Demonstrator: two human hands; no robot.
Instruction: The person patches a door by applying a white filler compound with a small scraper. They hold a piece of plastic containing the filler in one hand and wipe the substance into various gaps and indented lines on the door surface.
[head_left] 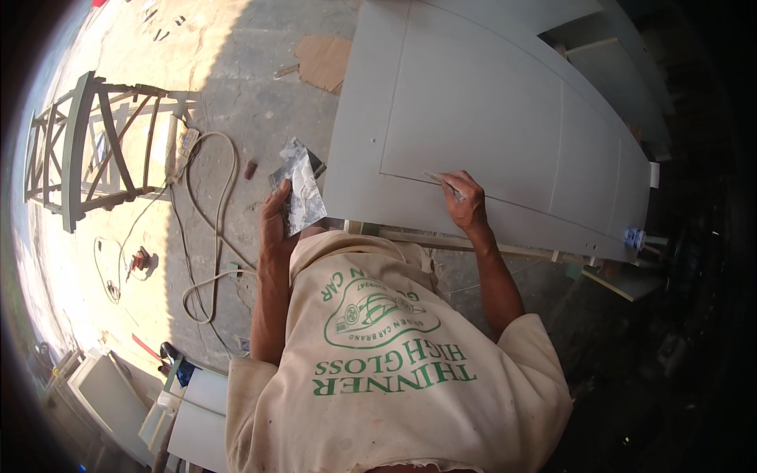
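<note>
A large light-grey panel (pixel 473 94) with thin grooves marking rectangles lies in front of me. My right hand (pixel 465 203) is closed on a small flat scraper (pixel 433 175), whose edge is at the groove near the panel's near-left corner. At the panel's left end, my left hand (pixel 274 217) grips a flat, thin putty plate (pixel 304 189) smeared with white and grey paste. My thumb lies over its near edge. The left fingers are mostly hidden beneath it.
A slatted wooden frame (pixel 83 150) stands at far left. A looped cable (pixel 233 169) runs over the concrete floor. A brown board scrap (pixel 323 61) lies beyond the plate. A blue-and-white container (pixel 633 236) sits near the panel's right end. Pale panels (pixel 201 422) rest at lower left.
</note>
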